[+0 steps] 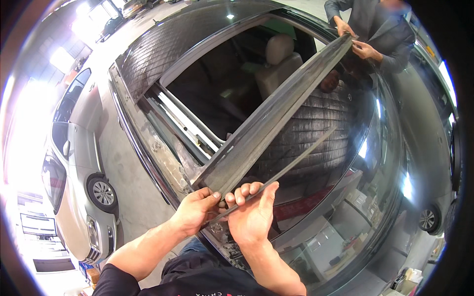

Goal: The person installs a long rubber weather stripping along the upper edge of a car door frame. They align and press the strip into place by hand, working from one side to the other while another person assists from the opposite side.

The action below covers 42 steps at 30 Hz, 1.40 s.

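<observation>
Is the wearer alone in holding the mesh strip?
No: the left hand holds the near end of the mesh strip, a co-worker's hands its far end.

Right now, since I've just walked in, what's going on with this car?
Two people are holding a dark mesh strip across the car roof, along the edge of its opening. The left hand pinches the near end; the right hand, close beside it, holds a thin rod. A co-worker's hands grip the far end.

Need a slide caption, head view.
Over an open car roof, left hand pinches a dark mesh strip, co-worker's hands hold its far end, right hand holds a slim rod.
</observation>
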### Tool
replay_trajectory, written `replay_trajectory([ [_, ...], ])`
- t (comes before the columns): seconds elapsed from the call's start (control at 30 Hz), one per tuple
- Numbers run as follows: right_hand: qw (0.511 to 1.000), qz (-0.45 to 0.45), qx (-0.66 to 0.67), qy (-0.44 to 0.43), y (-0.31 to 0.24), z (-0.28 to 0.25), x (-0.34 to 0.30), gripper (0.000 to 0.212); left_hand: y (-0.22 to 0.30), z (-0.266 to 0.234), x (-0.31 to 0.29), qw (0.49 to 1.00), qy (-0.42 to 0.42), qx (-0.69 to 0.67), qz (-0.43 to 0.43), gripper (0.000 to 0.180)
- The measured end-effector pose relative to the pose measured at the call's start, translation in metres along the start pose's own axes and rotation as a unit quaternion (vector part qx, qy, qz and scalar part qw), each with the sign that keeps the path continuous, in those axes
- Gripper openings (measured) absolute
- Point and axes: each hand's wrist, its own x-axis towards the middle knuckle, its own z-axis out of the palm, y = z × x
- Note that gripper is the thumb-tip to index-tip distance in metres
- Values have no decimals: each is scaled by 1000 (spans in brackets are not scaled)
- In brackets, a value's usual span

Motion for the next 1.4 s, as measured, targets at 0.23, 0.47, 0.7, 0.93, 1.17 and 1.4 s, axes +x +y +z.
replay_trajectory([
  [0.23,993,-69,-47,-79,-22,12,35,46,17,11,-3,961,40,274,26,25],
  [0.47,991,-76,18,-110,-75,34,55,37,15,4,-1,955,26,296,27,25],
  [0.7,987,143,-14,73,4,-10,-23,52,12,-13,6,998,-49,3,-24,25],
  [0.93,963,246,-17,110,72,-35,-61,60,13,-11,3,999,-22,44,-8,24],
  [1.17,963,263,-6,54,82,-46,-46,59,10,-22,4,992,14,127,4,33],
  [1.4,964,254,-43,72,83,-44,-42,58,26,-7,-6,976,40,214,-6,38],
])
